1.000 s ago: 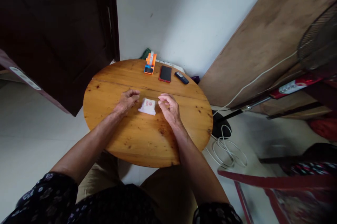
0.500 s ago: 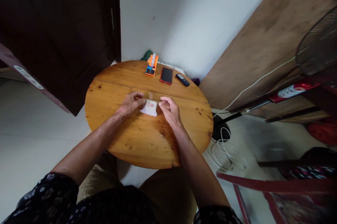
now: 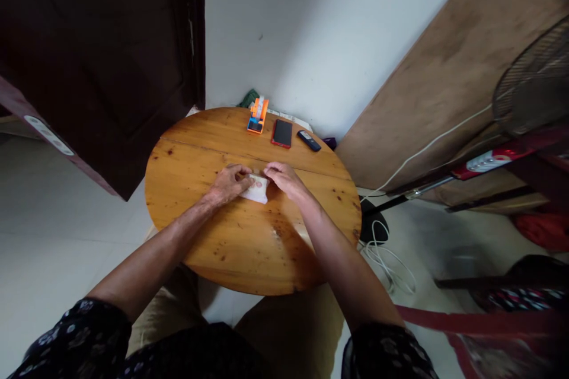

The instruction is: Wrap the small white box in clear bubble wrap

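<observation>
A small white packet [image 3: 256, 190] with a red print lies near the middle of the round wooden table [image 3: 249, 236]. My left hand [image 3: 229, 182] has its fingers curled onto the packet's left edge. My right hand [image 3: 284, 178] pinches the packet's upper right corner. The two hands nearly meet above it and hide much of it.
At the table's far edge stand an orange tape dispenser [image 3: 258, 116], a red-cased phone [image 3: 281, 133] and a small dark handset [image 3: 308, 140]. A dark door [image 3: 111, 59] is at left. To the right lean a wooden board [image 3: 435, 70], a fan [image 3: 533, 88], and white cable [image 3: 386, 260] on the floor.
Both hands moved inward from either side of the packet and closed on its edges. The view shifted down slightly.
</observation>
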Action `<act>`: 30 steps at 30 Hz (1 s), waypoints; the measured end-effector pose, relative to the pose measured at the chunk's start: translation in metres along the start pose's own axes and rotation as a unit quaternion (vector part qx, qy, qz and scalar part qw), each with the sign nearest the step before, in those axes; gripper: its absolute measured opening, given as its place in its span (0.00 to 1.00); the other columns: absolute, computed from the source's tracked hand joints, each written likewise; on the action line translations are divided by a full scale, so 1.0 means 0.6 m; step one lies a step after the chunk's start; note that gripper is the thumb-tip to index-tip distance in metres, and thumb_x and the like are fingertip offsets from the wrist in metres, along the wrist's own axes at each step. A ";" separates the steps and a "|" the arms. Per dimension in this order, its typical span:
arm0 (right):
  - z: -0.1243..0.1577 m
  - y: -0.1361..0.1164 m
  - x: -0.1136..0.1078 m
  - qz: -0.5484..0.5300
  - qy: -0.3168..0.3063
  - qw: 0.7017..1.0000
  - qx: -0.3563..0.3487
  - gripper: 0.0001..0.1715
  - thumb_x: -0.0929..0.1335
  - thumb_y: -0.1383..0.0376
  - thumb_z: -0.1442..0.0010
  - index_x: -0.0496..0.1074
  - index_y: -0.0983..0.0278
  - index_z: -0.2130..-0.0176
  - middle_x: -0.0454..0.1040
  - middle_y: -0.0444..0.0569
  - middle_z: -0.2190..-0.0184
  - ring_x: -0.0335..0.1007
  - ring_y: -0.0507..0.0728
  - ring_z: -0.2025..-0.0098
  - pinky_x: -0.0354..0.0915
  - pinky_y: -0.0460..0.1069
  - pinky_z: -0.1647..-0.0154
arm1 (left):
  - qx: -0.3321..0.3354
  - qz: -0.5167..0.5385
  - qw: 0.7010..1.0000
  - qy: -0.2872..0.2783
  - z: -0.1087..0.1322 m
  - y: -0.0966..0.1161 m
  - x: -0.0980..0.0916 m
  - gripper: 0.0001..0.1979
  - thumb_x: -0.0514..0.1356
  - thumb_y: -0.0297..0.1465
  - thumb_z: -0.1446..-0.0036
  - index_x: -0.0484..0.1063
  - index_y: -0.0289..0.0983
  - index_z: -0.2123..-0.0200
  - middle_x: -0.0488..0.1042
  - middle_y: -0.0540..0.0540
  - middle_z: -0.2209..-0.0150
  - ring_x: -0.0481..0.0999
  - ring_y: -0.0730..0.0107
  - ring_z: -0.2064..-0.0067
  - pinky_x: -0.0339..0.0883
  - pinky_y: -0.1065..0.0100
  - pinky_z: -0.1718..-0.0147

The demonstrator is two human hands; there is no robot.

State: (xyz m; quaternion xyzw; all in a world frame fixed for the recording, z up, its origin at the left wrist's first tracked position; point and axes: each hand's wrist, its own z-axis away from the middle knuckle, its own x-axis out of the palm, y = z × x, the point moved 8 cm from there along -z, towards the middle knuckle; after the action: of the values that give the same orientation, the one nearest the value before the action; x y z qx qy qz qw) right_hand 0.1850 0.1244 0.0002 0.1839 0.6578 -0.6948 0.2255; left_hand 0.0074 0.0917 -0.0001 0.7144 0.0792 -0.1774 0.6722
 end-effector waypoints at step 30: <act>0.125 -0.100 0.015 0.175 0.136 0.911 -0.347 0.13 0.65 0.67 0.36 0.77 0.59 0.55 0.81 0.48 0.63 0.76 0.58 0.57 0.66 0.54 0.50 | -0.001 0.056 0.998 -0.013 -0.011 -0.008 0.015 0.05 0.61 0.32 0.50 0.72 0.36 0.72 0.71 0.52 0.76 0.67 0.74 0.73 0.60 0.72 0.74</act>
State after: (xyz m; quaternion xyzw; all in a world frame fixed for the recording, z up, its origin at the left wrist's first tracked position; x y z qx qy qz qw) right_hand 0.1471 0.0508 0.0501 0.2990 0.8391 -0.3398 0.3016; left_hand 0.0151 0.0973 -0.0078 0.7144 0.0311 -0.1487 0.6830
